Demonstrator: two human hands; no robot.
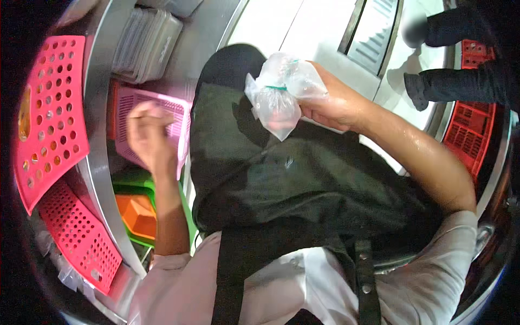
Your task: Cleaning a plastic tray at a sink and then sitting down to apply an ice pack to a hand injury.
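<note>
My right hand (pixel 327 99) grips small translucent plastic bags (pixel 278 107) in front of the dark apron (pixel 292 174). Green ties cinch the bags, and what they contain is hard to make out. My left hand (pixel 148 132) is blurred, its fingers curled, over a pink-lilac plastic basket (pixel 180 118) on the left. Whether anything sits between those fingers cannot be told. The basket's inside is partly hidden behind that hand.
Perforated pink baskets (pixel 61 97) line a metal counter (pixel 95 170) at left. Stacked clear plastic lids or containers (pixel 148 44) lie beyond. Green (pixel 185 203) and orange bins (pixel 136 215) sit below. Another person's legs (pixel 455 85) and red crates (pixel 467 134) are at right, near a floor grate (pixel 371 34).
</note>
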